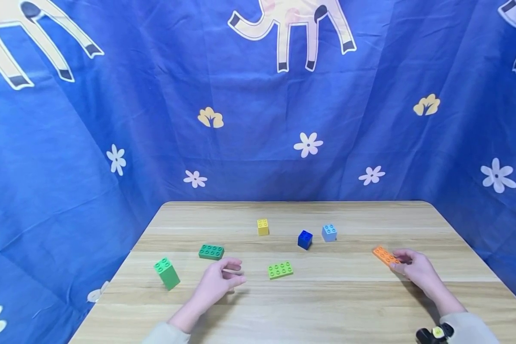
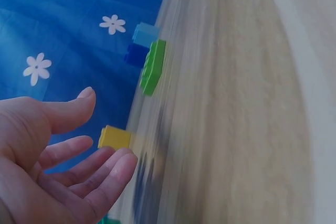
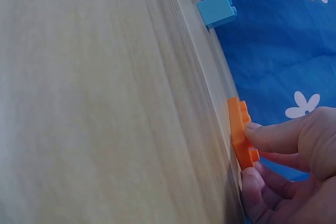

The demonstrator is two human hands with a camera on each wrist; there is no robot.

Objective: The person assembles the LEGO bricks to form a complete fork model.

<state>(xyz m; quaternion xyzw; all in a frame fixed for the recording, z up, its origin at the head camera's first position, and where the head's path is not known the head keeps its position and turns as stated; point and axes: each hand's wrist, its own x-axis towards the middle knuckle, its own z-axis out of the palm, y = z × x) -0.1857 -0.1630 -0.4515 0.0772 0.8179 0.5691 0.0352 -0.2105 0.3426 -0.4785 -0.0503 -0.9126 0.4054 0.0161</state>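
Observation:
At the right of the table in the head view, my right hand [image 1: 417, 271] pinches the near end of an orange building brick [image 1: 386, 257]. In the right wrist view the thumb lies against the studs of that brick [image 3: 240, 135], with fingertips at its lower end. My left hand [image 1: 221, 278] hovers over the table with parted, loosely bent fingers and holds nothing. It is between a dark green brick [image 1: 211, 252] and a lime green flat brick [image 1: 280, 270]. Left of it, a tall green brick [image 1: 167, 274] stands upright.
Farther back on the wooden table [image 1: 309, 310] sit a yellow brick [image 1: 263, 227], a dark blue brick [image 1: 305, 240] and a light blue brick [image 1: 329, 232]. A blue patterned curtain [image 1: 249, 157] hangs behind the table and along its sides.

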